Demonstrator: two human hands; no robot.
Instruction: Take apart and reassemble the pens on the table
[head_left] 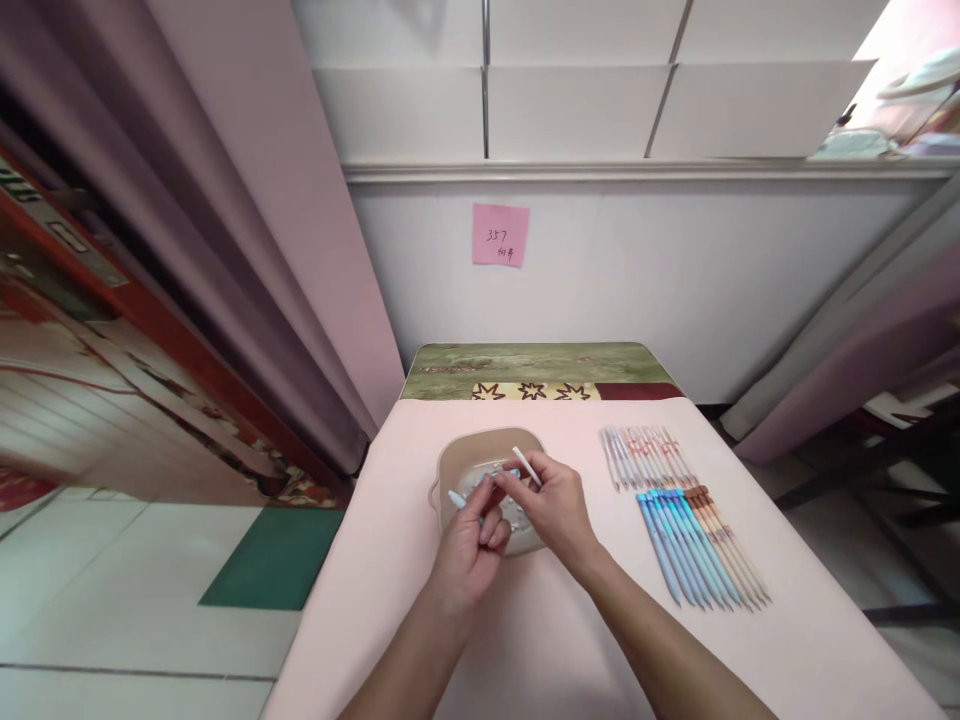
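Observation:
My left hand [472, 560] is closed on a light blue pen barrel [456, 498], whose tip sticks out past the thumb. My right hand [559, 508] pinches a thin white stick [526, 465], probably a pen part. The fingertips of both hands meet, with a small blue piece between or behind them, too small to make out fully. Both hands hover over a beige plastic basin [487, 440] with small pale parts in its bottom. The hands hide much of its inside.
To the right on the pink tablecloth [555, 640] lie two rows of pens: clear ones with brownish prints [645, 455] behind, blue and brown-beige pens [686, 550] in front. A pink note [501, 235] is on the white wall. Purple curtain [300, 200] hangs at left.

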